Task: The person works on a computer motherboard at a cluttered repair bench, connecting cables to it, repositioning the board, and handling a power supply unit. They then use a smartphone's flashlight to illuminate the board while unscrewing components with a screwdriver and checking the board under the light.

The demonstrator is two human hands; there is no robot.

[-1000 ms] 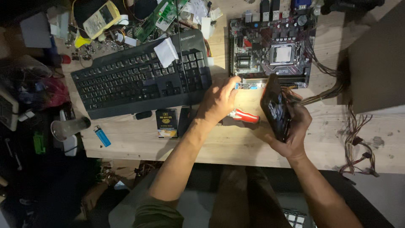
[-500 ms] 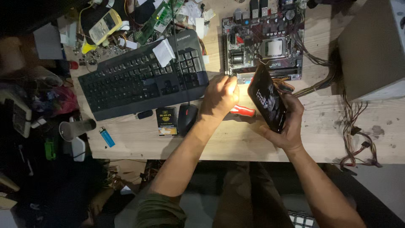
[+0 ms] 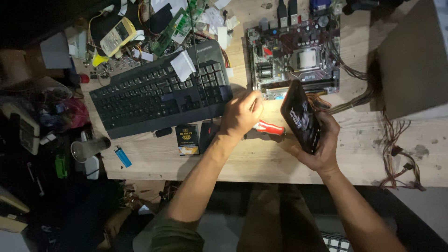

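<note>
A green-and-black motherboard (image 3: 294,56) lies at the back of the wooden desk (image 3: 261,163). My left hand (image 3: 240,114) rests at the board's near-left corner, fingers curled against its edge; whether they pinch anything is hidden. A red-handled tool (image 3: 269,127) lies on the desk just under and right of that hand. My right hand (image 3: 322,144) grips a black phone (image 3: 301,116), held tilted on edge over the board's lower side. The area around the hands is brightly lit.
A black keyboard (image 3: 158,100) lies left of the board, a yellow meter (image 3: 116,37) and green circuit boards (image 3: 179,23) behind it. A small black box (image 3: 187,139) and blue lighter (image 3: 122,156) sit near the front. Wires (image 3: 396,154) trail from a grey case (image 3: 410,60) at the right.
The view has shifted a little. Both hands stay in about the same places by the motherboard, and the phone stays in my right hand.
</note>
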